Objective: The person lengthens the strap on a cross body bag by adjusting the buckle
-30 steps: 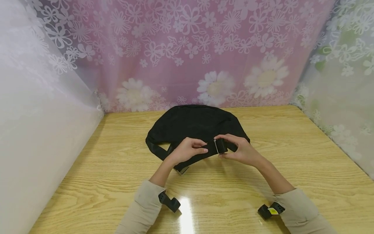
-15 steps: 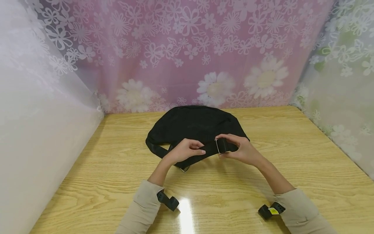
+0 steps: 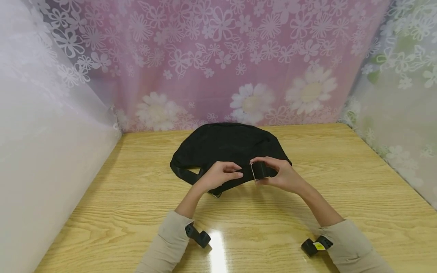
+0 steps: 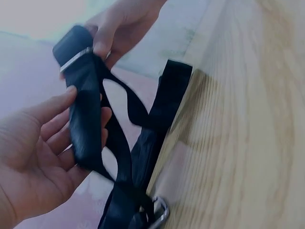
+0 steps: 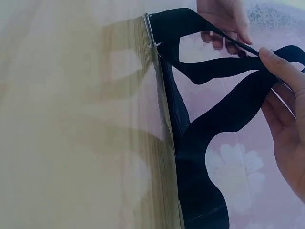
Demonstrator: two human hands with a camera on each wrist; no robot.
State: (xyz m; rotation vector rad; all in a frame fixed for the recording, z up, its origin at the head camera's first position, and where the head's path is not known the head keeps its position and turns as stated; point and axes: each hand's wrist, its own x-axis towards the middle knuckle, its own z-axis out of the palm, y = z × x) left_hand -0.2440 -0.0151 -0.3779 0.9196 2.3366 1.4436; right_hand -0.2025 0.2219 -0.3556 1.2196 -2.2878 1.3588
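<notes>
A black bag (image 3: 232,142) lies on the table, its webbing strap (image 3: 239,180) raised a little at the front. My left hand (image 3: 218,176) pinches this strap between thumb and fingers; in the left wrist view the strap (image 4: 85,114) crosses its fingertips. To the right, my right hand (image 3: 281,176) holds a metal slider buckle (image 3: 253,171) with the strap looped through it, thumb below and fingers above. Another metal ring (image 3: 216,195) hangs at the strap's lower left end. The right wrist view shows slack strap (image 5: 224,105) drooping from the right hand (image 5: 290,114).
The wooden table (image 3: 119,220) extends around the bag. A pink flowered curtain (image 3: 211,68) hangs behind it, with pale sheets at the left (image 3: 51,132) and right (image 3: 399,125). Both wrists carry black camera mounts (image 3: 198,235).
My left hand shifted slightly left along the strap, then back right. The lower metal ring has risen a little towards the strap. The right hand stays almost still on the buckle.
</notes>
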